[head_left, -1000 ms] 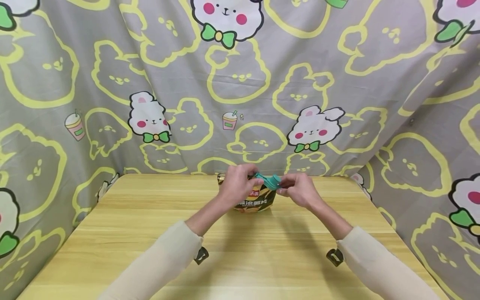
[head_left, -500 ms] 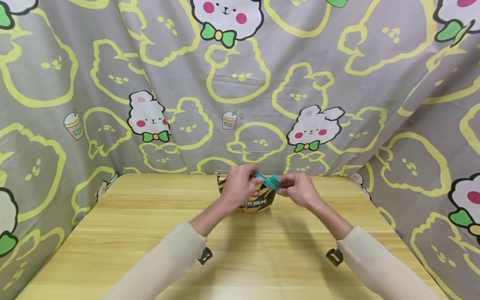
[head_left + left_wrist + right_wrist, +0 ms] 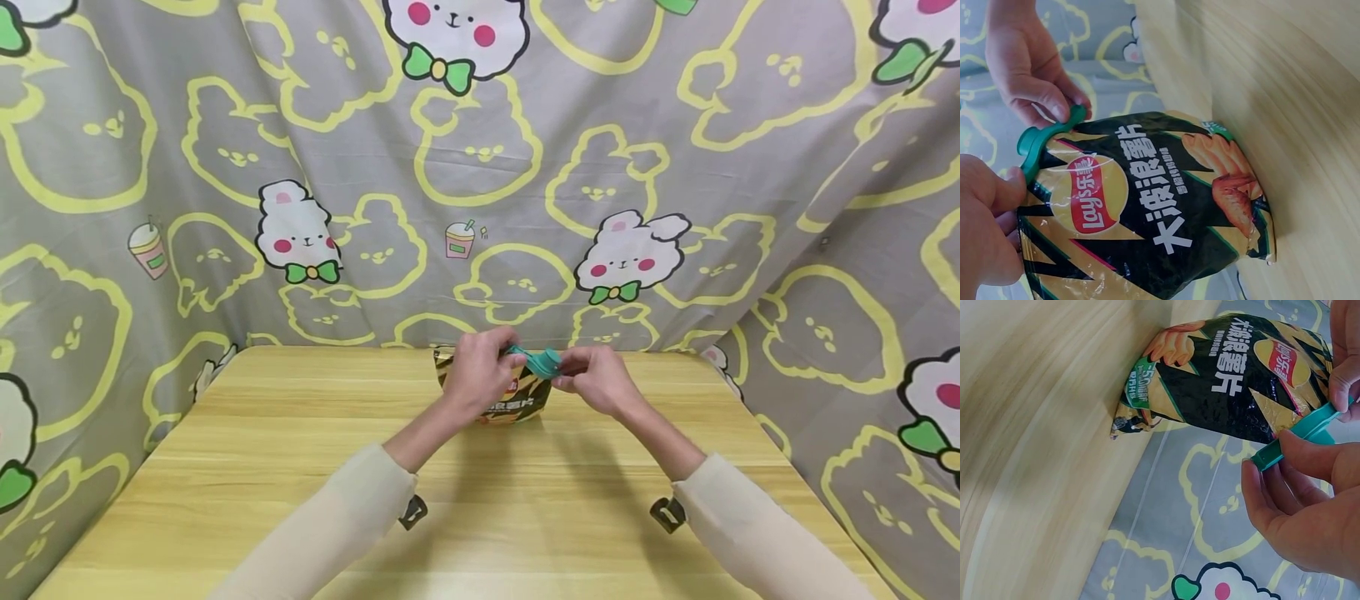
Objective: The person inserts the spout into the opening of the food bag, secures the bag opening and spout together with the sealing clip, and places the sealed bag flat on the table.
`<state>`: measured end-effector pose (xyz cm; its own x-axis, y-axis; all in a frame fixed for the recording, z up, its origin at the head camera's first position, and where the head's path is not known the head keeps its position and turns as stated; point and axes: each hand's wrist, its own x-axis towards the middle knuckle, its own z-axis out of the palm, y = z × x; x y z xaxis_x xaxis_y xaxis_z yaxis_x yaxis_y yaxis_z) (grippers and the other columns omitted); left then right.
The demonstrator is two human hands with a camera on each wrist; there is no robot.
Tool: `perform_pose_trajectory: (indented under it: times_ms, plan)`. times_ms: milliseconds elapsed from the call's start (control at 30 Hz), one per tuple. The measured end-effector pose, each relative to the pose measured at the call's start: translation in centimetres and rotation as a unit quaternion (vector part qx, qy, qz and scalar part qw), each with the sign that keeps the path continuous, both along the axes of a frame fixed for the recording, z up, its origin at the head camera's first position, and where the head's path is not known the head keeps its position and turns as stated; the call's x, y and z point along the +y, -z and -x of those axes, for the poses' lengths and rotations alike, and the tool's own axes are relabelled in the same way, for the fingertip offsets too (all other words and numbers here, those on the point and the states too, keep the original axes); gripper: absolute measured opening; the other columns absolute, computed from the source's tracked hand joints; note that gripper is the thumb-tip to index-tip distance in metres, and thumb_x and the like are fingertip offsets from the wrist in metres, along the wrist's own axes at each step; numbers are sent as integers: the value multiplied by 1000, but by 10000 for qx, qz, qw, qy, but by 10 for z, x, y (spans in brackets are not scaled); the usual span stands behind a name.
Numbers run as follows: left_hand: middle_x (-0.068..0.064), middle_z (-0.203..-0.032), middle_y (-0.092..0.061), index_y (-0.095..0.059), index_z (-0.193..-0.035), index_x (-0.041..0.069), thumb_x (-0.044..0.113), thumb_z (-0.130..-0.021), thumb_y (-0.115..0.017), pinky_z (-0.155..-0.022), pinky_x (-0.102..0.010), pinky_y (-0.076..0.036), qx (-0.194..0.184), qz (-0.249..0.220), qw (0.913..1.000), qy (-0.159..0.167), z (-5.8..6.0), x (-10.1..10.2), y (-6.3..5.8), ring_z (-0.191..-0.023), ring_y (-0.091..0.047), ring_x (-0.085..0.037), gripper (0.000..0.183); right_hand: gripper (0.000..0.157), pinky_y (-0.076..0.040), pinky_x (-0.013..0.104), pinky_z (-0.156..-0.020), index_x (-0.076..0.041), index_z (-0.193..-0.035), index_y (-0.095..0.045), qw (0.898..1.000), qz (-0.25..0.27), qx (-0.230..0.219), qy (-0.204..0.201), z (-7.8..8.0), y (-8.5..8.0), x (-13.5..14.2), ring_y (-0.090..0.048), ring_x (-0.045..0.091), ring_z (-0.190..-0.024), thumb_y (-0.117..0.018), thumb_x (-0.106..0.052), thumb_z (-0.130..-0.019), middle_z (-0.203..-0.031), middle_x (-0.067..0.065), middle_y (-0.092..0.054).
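A black and gold Lay's potato chip bag (image 3: pixel 1135 194) stands upright on the table at its far side, its bottom on the wood. Across one part of its top edge lies a teal bag clip (image 3: pixel 1307 428) with a round, cap-like spout (image 3: pixel 1027 140). My left hand (image 3: pixel 480 371) pinches the clip's left end at the bag's top, thumb in front; its fingers behind are partly hidden. At the other end, my right hand (image 3: pixel 597 377) holds the clip between thumb and fingers, clearly seen in the right wrist view. The left stretch of the bag's top extends beyond the clip.
The wooden table (image 3: pixel 300 417) runs back to a grey curtain (image 3: pixel 360 150) with yellow cartoon outlines, which also hangs along both sides. Black wrist straps (image 3: pixel 667 514) show below the cream sleeves (image 3: pixel 765 525).
My left hand and forearm have shifted slightly right, covering more of the bag's logo and lettering. The right hand, the clip and the bag stay almost where they were.
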<state>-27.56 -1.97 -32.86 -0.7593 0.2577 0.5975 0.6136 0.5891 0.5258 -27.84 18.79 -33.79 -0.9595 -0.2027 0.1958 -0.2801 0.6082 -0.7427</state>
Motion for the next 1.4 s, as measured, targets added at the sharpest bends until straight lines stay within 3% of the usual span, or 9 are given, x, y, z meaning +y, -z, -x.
perform_pose_trajectory:
  times_ms: [267,667,1067,1400]
  plan:
    - [-7,-78,-75,-70,-85,7,11,-89,-77,-58,-20,-51,255,23,9997,-56,2,-1,3,-56,-64,-8,10,31,-59,38,-83,1,-113,-72,9996,-16,-268,-31,0,-5,-6,-72,27,-96,-81,-9,-85,-103,16,-75]
    - [-4,-73,-72,-71,-85,7,11,-88,-79,-56,-19,-46,142,50,9999,12,3,-4,1,-53,-53,-6,10,36,-51,29,-69,-2,-112,-73,9993,343,-144,10,2,-5,-21,-65,18,-78,-87,-13,-80,-95,13,-74]
    - [-4,-72,-71,-71,-83,8,11,-86,-80,-55,-19,-43,132,89,9998,112,3,-4,1,-52,-48,-6,11,35,-49,29,-68,-5,-109,-75,9989,257,-134,378,5,-3,-24,-62,19,-78,-89,-15,-78,-93,11,-75]
    - [-6,-76,-74,-72,-86,7,10,-87,-79,-55,-16,-49,117,18,9999,51,3,-4,1,-53,-58,-4,8,27,-46,29,-63,-5,-100,-76,9981,226,-39,576,6,-4,-28,-59,19,-71,-88,-14,-78,-84,9,-75]
